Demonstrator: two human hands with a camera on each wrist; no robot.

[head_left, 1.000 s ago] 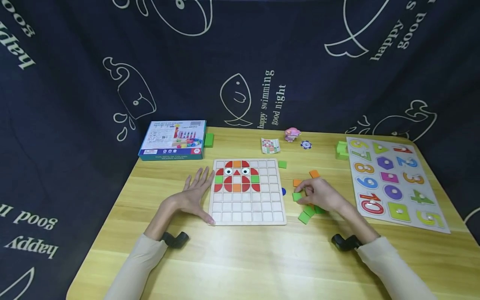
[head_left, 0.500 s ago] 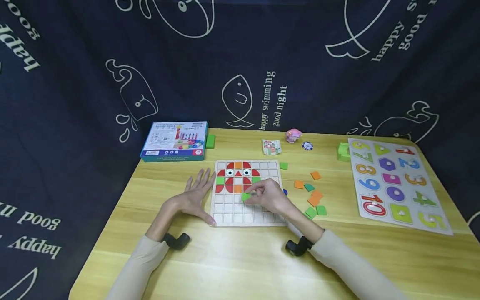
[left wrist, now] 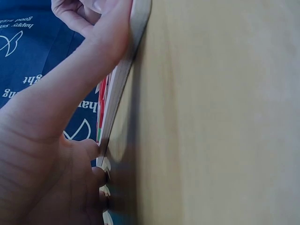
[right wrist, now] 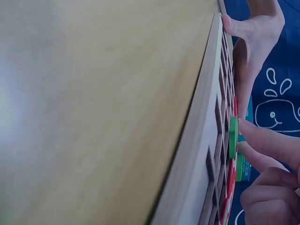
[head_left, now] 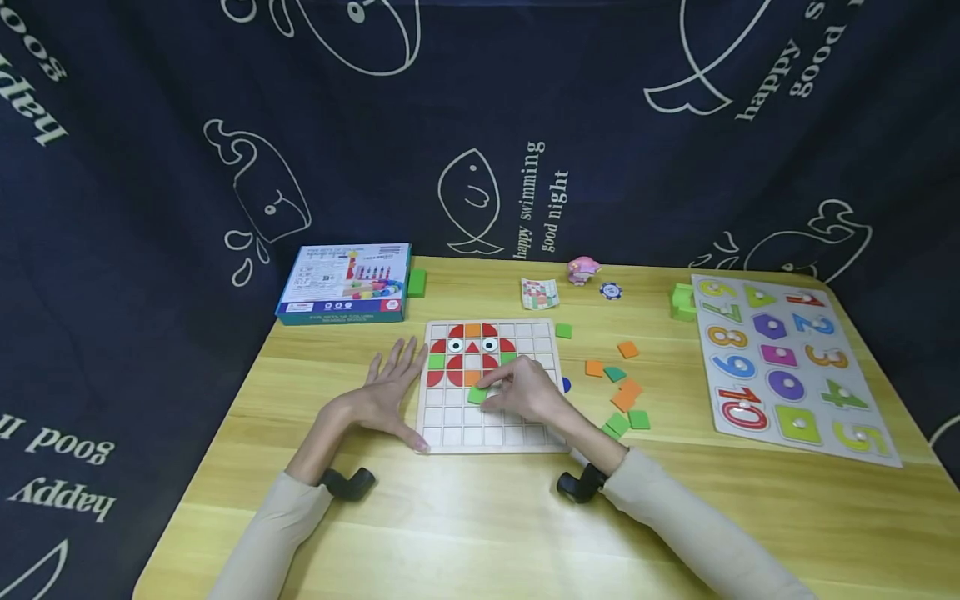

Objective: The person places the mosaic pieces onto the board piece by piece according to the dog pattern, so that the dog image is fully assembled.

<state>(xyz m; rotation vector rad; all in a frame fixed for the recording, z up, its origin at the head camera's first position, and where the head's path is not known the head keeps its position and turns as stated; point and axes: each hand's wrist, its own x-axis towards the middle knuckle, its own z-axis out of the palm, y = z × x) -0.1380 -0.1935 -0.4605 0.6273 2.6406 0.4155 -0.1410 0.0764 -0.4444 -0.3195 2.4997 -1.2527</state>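
Observation:
A pale wooden grid board (head_left: 495,437) lies mid-table, its upper left squares filled with red, orange and green tiles and two eye tiles. My right hand (head_left: 528,392) pinches a green square tile (head_left: 477,396) between thumb and forefinger, just below the lower orange tile (head_left: 472,378). In the right wrist view that green tile (right wrist: 233,137) sits close over the grid squares, two fingertips at it. My left hand (head_left: 384,400) has its fingers spread along the board's left side, thumb at the lower left corner. The left wrist view shows the left hand (left wrist: 70,108) against the board's edge (left wrist: 123,70).
Loose orange tiles (head_left: 594,368) and green tiles (head_left: 638,419) lie right of the board. Behind it are a small pattern card (head_left: 540,293), a pink figurine (head_left: 582,269) and a poker chip (head_left: 611,291). A toy box (head_left: 343,283) stands back left, a number puzzle (head_left: 795,367) right.
My right hand has carried the green square tile from the loose pile leftward over the board, then slightly further left and down toward the grid. The left hand has stayed at the board's edge.

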